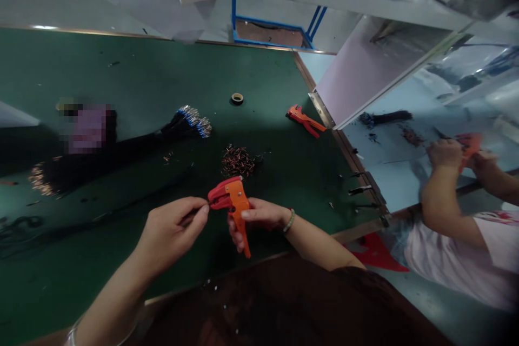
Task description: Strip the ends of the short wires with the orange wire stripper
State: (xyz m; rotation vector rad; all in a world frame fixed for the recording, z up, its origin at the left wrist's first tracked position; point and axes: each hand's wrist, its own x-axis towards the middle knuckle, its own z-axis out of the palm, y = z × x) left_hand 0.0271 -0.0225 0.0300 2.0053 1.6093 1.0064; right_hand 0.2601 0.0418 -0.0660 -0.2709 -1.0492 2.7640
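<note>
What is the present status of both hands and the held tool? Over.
Right hand gripping orange tool. Left hand pinched at its jaws, contents unclear. Scraps just beyond tool, nothing seen blocking.

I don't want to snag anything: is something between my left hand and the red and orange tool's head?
Nothing visible is in the way: your left hand is right beside the red head of the tool in your right hand. The pile of clippings lies beyond the tool, not between them.
</note>
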